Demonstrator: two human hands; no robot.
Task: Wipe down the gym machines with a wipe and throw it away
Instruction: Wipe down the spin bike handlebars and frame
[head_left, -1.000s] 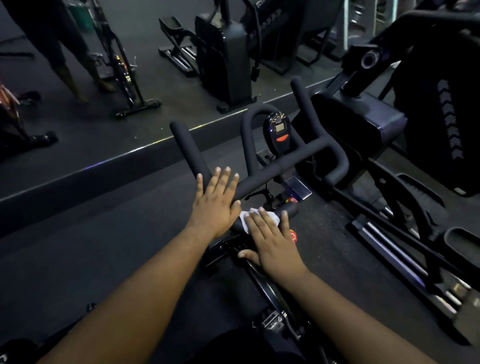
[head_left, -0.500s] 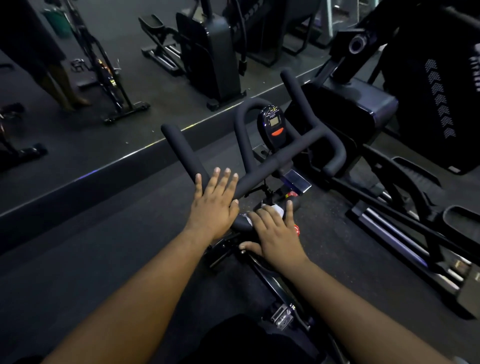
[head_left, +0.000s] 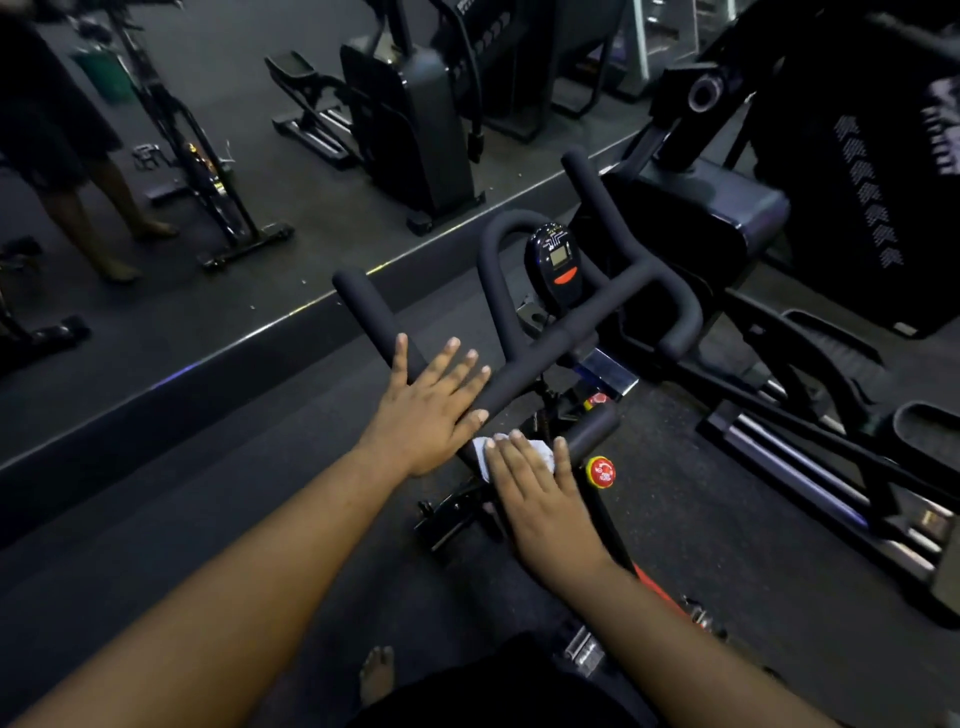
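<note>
Dark gym flooring surrounds the spin bike handlebar (head_left: 566, 332); your flat-fingered right hand (head_left: 540, 493) has dragged the wipe (head_left: 488, 451) back along the bar, left hand (head_left: 428, 410) splayed, steadying: wiping continues.

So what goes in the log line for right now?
stage: wiping | right hand: flat on crumpled white wipe, on short black padded bar | left hand: flat on black foam handlebar

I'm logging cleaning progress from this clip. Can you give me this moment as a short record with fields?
machine: spin bike, black handlebars
wipe: white wipe, on the short near grip
right hand: right hand presses the wipe flat, fingers straight
left hand: left hand rests flat on the left handlebar, fingers spread
console: small display, uncovered
wipe thrown away: not yet
</note>
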